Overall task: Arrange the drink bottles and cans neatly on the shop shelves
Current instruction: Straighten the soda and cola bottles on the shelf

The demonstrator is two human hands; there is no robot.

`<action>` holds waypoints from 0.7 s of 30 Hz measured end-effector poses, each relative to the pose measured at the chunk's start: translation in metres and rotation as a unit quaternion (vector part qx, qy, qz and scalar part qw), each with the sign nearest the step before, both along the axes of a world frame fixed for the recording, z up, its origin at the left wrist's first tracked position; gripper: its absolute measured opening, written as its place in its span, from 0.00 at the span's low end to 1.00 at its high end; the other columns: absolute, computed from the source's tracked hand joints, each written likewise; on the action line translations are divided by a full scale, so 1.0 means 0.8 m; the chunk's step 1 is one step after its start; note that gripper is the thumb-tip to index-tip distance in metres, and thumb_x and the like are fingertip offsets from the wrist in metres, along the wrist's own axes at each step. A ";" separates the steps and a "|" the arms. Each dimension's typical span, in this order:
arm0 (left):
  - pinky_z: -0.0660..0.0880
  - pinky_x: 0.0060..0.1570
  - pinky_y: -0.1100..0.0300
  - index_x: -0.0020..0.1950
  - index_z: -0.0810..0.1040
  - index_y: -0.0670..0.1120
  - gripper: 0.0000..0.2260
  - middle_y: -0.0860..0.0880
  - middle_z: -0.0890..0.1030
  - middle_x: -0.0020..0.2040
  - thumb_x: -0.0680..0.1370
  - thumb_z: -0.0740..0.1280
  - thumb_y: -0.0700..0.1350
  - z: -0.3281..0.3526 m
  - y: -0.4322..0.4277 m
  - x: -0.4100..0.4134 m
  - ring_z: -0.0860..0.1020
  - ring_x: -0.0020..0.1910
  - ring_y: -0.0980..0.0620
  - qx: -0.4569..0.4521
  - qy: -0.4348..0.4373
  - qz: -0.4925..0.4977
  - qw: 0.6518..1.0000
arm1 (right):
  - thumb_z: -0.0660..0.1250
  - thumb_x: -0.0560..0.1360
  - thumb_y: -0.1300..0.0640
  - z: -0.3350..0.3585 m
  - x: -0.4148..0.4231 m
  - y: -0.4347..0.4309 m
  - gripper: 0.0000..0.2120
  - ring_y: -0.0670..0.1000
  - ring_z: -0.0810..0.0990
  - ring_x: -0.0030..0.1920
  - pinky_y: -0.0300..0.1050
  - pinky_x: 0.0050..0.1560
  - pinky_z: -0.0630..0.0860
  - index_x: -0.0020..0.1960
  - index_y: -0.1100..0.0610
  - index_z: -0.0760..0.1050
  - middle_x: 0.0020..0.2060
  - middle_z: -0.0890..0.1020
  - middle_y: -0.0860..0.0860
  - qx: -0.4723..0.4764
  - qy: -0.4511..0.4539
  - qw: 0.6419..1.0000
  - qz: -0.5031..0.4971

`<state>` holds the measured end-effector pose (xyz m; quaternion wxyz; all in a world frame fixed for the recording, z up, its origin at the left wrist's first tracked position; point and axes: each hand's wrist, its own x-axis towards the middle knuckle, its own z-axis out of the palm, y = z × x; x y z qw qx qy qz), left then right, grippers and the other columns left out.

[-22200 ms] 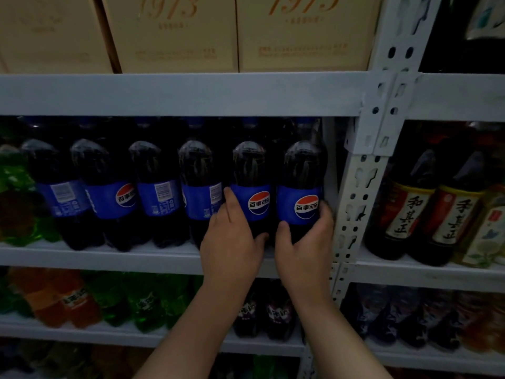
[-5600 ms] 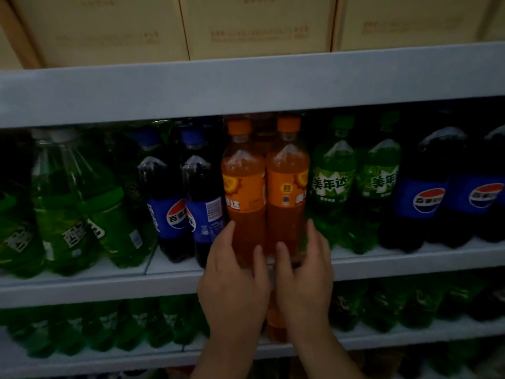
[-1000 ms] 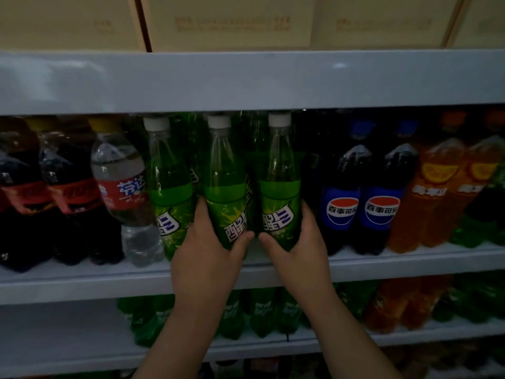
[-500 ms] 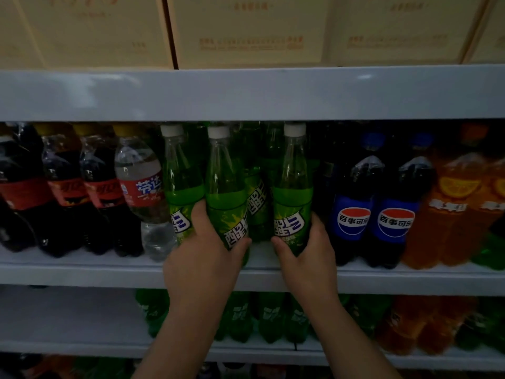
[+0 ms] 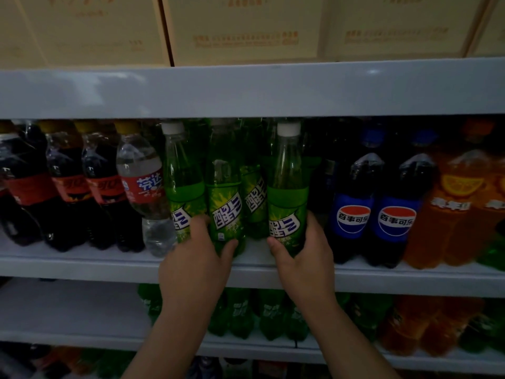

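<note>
Three green soda bottles stand at the front of the middle shelf (image 5: 82,265), with more green ones behind. My left hand (image 5: 196,258) grips the base of the middle green bottle (image 5: 225,198). My right hand (image 5: 303,258) grips the base of the right green bottle (image 5: 287,192). A gap shows between these two bottles. The left green bottle (image 5: 183,184) with a white cap stands just left of my left hand, touching a clear bottle (image 5: 142,184) with a red label.
Dark cola bottles (image 5: 68,184) with red labels fill the shelf's left. Blue-labelled cola bottles (image 5: 352,209) and orange soda bottles (image 5: 459,209) stand to the right. Cardboard boxes (image 5: 246,28) sit on the shelf above. The lower shelf (image 5: 68,337) carries more green and orange bottles.
Both hands keep their hold on the same two green bottles. The middle bottle has shifted left, opening a wider gap to the right one. The view has moved a little to the left.
</note>
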<state>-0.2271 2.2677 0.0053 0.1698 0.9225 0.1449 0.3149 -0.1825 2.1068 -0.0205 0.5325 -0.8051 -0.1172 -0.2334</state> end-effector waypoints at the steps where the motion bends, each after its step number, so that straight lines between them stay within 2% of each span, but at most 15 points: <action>1: 0.59 0.27 0.61 0.60 0.63 0.53 0.24 0.51 0.80 0.35 0.71 0.69 0.62 0.000 0.000 0.000 0.78 0.32 0.47 0.009 0.000 0.000 1.000 | 0.72 0.70 0.51 0.000 0.000 0.000 0.28 0.43 0.74 0.57 0.45 0.56 0.74 0.67 0.49 0.67 0.56 0.76 0.44 -0.001 -0.003 1.000 0.004; 4: 0.61 0.28 0.61 0.62 0.69 0.50 0.24 0.49 0.80 0.35 0.71 0.70 0.60 -0.001 -0.002 -0.001 0.78 0.32 0.45 0.035 -0.010 0.002 0.999 | 0.73 0.70 0.51 0.000 -0.001 0.001 0.28 0.42 0.74 0.56 0.42 0.55 0.73 0.67 0.48 0.67 0.56 0.76 0.44 0.005 -0.007 1.000 0.007; 8: 0.61 0.29 0.60 0.63 0.69 0.51 0.24 0.50 0.80 0.37 0.72 0.68 0.62 0.003 -0.005 -0.006 0.79 0.36 0.47 0.033 0.014 0.019 0.999 | 0.73 0.69 0.50 -0.002 -0.004 -0.003 0.27 0.40 0.75 0.55 0.37 0.53 0.73 0.65 0.46 0.68 0.55 0.77 0.41 0.022 -0.010 1.000 0.010; 11: 0.62 0.27 0.63 0.58 0.74 0.51 0.22 0.53 0.80 0.35 0.71 0.69 0.62 0.009 -0.009 -0.016 0.79 0.33 0.50 0.037 -0.022 -0.011 0.999 | 0.73 0.68 0.46 0.001 -0.010 -0.003 0.28 0.38 0.75 0.56 0.35 0.52 0.73 0.65 0.42 0.68 0.55 0.77 0.38 0.033 -0.007 0.998 0.044; 13: 0.69 0.28 0.66 0.58 0.75 0.56 0.22 0.59 0.79 0.38 0.70 0.67 0.66 0.017 -0.015 -0.024 0.79 0.35 0.59 -0.062 -0.097 -0.105 0.988 | 0.72 0.66 0.41 0.006 -0.016 -0.002 0.28 0.37 0.76 0.54 0.33 0.50 0.74 0.64 0.38 0.68 0.54 0.77 0.35 0.027 0.000 0.996 0.084; 15: 0.75 0.38 0.70 0.62 0.69 0.67 0.25 0.66 0.80 0.48 0.67 0.67 0.71 0.029 -0.027 -0.028 0.79 0.46 0.67 -0.215 -0.102 -0.201 0.950 | 0.71 0.66 0.41 0.010 -0.024 0.003 0.26 0.37 0.77 0.53 0.35 0.48 0.76 0.63 0.35 0.68 0.53 0.78 0.35 0.016 0.001 0.991 0.133; 16: 0.76 0.41 0.70 0.62 0.67 0.70 0.27 0.69 0.78 0.51 0.65 0.69 0.71 0.034 -0.032 -0.027 0.78 0.49 0.69 -0.256 -0.090 -0.225 0.936 | 0.71 0.67 0.41 0.012 -0.027 0.007 0.26 0.38 0.77 0.54 0.37 0.49 0.77 0.64 0.35 0.68 0.54 0.78 0.36 0.007 -0.001 0.988 0.152; 19: 0.78 0.44 0.67 0.62 0.69 0.64 0.31 0.69 0.78 0.51 0.62 0.74 0.65 0.038 -0.034 -0.022 0.77 0.48 0.71 -0.276 -0.092 -0.211 0.933 | 0.69 0.69 0.43 0.018 -0.033 0.007 0.25 0.38 0.76 0.56 0.37 0.53 0.76 0.64 0.37 0.69 0.56 0.77 0.36 -0.030 0.008 0.977 0.213; 21: 0.76 0.43 0.67 0.59 0.71 0.65 0.28 0.71 0.78 0.49 0.61 0.74 0.64 0.036 -0.026 -0.022 0.77 0.46 0.71 -0.285 -0.097 -0.210 0.930 | 0.67 0.71 0.45 0.025 -0.024 -0.001 0.19 0.38 0.75 0.58 0.34 0.55 0.74 0.62 0.37 0.73 0.57 0.76 0.36 0.000 0.020 0.965 0.261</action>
